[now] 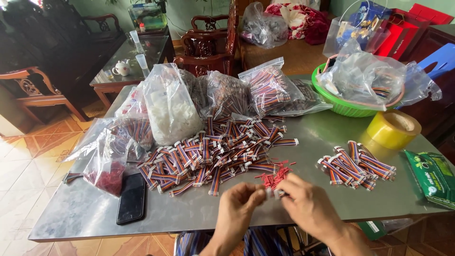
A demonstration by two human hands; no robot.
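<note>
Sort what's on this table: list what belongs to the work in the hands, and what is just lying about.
In use: left hand and right hand pinching a small white connector; red pieces; big pile of striped cables; small cable pile.

Lying about: phone; yellow tape roll; green packet; green basket.

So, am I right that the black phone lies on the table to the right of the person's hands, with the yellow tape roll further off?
Not quite: in the head view the black phone lies on the table to the left of the left hand and right hand. The yellow tape roll is indeed further off, at the right.
</note>
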